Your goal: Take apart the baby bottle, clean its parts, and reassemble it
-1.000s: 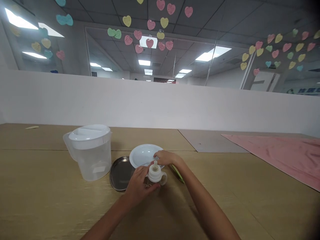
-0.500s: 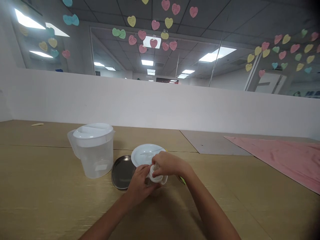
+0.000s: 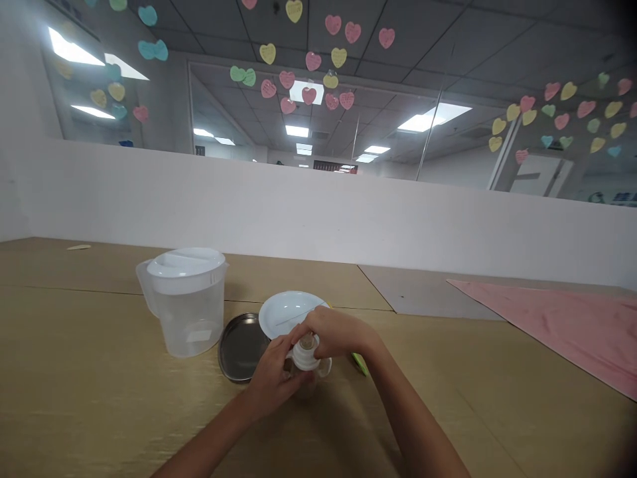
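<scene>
A small baby bottle (image 3: 307, 355) with a white collar, side handles and a pale teat stands low over the table between my hands. My left hand (image 3: 273, 378) wraps the bottle's clear lower body from the near left. My right hand (image 3: 336, 332) curls over the far side of the white collar, with its fingers reaching toward the teat. The hands hide most of the bottle's body. Just behind them lies a white plate (image 3: 286, 312), and a round steel dish (image 3: 241, 346) sits close to my left hand.
A clear plastic pitcher (image 3: 186, 312) with a white lid stands left of the dish on the wooden table (image 3: 99, 345). A green object (image 3: 359, 364) pokes out beyond my right wrist. A pink cloth (image 3: 557, 325) lies at right, before a low white wall.
My right hand has moved onto the collar from beside the plate and now sits around the bottle's top. The plate and dish appear slightly shifted as the view tilts.
</scene>
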Action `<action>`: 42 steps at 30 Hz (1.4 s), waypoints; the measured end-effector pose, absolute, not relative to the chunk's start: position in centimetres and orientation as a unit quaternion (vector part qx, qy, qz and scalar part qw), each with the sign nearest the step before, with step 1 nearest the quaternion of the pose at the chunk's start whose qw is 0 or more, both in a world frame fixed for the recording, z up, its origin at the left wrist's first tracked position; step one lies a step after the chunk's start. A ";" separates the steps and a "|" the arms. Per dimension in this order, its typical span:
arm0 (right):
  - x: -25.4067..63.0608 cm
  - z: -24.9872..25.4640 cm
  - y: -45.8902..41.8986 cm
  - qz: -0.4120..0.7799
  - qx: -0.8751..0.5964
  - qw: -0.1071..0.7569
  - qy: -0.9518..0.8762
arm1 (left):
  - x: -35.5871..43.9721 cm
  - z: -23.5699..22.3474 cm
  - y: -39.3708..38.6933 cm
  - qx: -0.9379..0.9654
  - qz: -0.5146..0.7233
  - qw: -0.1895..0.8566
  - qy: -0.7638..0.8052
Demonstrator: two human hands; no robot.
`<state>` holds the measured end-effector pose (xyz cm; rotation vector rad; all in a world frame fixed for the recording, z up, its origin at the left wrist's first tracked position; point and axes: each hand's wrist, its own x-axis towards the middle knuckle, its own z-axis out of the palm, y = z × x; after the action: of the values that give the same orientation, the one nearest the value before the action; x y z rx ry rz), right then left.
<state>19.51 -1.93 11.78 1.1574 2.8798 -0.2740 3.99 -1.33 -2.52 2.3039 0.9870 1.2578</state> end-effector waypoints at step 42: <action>19.5 11.8 -1.3 -0.166 0.502 -0.153 0.835 | 4.1 -2.9 -1.1 0.812 0.438 0.144 0.359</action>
<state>19.47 -1.27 11.76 1.7526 2.9124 -0.5788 4.09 -1.15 -2.94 2.3404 1.0352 1.2617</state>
